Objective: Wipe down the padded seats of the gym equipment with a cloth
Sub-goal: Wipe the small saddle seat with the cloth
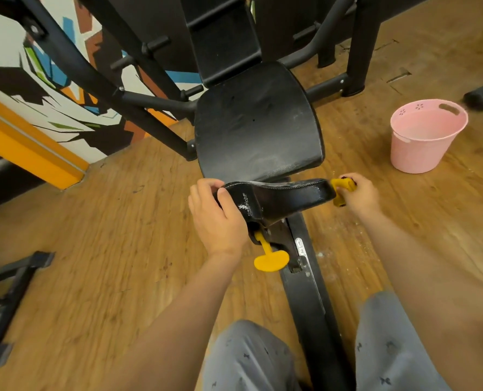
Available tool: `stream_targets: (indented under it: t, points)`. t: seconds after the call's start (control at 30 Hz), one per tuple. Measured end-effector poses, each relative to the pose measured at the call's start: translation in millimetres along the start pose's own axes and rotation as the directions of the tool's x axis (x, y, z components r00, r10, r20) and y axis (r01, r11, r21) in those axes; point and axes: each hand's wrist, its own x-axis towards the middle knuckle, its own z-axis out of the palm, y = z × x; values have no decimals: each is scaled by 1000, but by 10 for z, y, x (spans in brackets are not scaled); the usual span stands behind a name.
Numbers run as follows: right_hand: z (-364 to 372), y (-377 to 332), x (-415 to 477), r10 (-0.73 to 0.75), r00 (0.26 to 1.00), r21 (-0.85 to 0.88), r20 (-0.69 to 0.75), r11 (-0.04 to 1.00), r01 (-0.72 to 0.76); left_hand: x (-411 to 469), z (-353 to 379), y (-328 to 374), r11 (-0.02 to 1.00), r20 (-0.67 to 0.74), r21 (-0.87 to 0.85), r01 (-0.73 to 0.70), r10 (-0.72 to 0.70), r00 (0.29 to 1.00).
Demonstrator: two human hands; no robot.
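Knees in grey trousers (251, 356) sit at the bottom of the shot, straddling the black frame rail (313, 306) with its numbered scale. Just past that there's a yellow pull pin (271, 259) sticking out under the small pad (285, 194).

Left hand (217, 218) is wrapped round the left end of that pad, thumb on the front face and fingers curled over the back. Right hand (360, 193) is closed round a yellow piece (343, 189) right at the pad's other end. Honestly can't tell if it's a bunched cloth or a lever on the machine.

What could go wrong, imo:
- If that pin isn't seated, leaning on the pad could make it shift or drop, and the left fingers are tucked right where they'd get pinched.
- The vinyl at the left corner looks scuffed white, so hard rubbing there could flake it more.
- The bigger seat pad (257, 122) beyond has pale dusty streaks near its front edge, which are easy to miss.

Pink bucket (420, 142) stands on the wooden floor (121, 235) off to the right, not far from the right arm. One careless swing and it tips over. Backrest (223, 40) rises behind the seat.
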Motion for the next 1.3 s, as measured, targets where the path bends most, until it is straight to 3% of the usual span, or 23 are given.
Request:
stream_targets:
  t: [0.27, 0.4, 0.63, 0.8, 0.97, 1.07, 1.17, 1.3]
  points:
    - [128, 59, 252, 36, 998, 90, 53, 995, -40, 29, 4, 10, 998, -17, -47, -50, 49, 999]
    - [78, 10, 242, 55, 995, 215, 81, 974, -71, 23, 4, 21, 998, -14, -61, -32, 31, 999]
    - [-176, 10, 150, -95, 989, 331, 112, 942, 53, -1, 2, 56, 999, -13, -39, -9, 9, 1000]
    - [-227, -209, -18, -110, 994, 157, 27, 982, 105, 1, -20, 57, 1000, 3, -11, -18, 18, 1000]
    - [-285, -536, -514, -239, 965, -5, -109, 971, 240, -16, -45, 83, 1000, 7, 14, -7, 7, 1000]
    - [-218, -732, -822, -294, 950, -4, -107, 955, 295, -20, -53, 118, 999, 10, -18, 40, -40, 999]
    - [-19, -887, -1134, -318, 948, 54, -6, 947, 318, -42, -125, 112, 982, 63, -153, 113, -104, 993]
    - [147, -1151, -1481, -324, 945, 154, -38, 933, 326, -14, -335, 5, 907, 300, -301, 293, -202, 932]
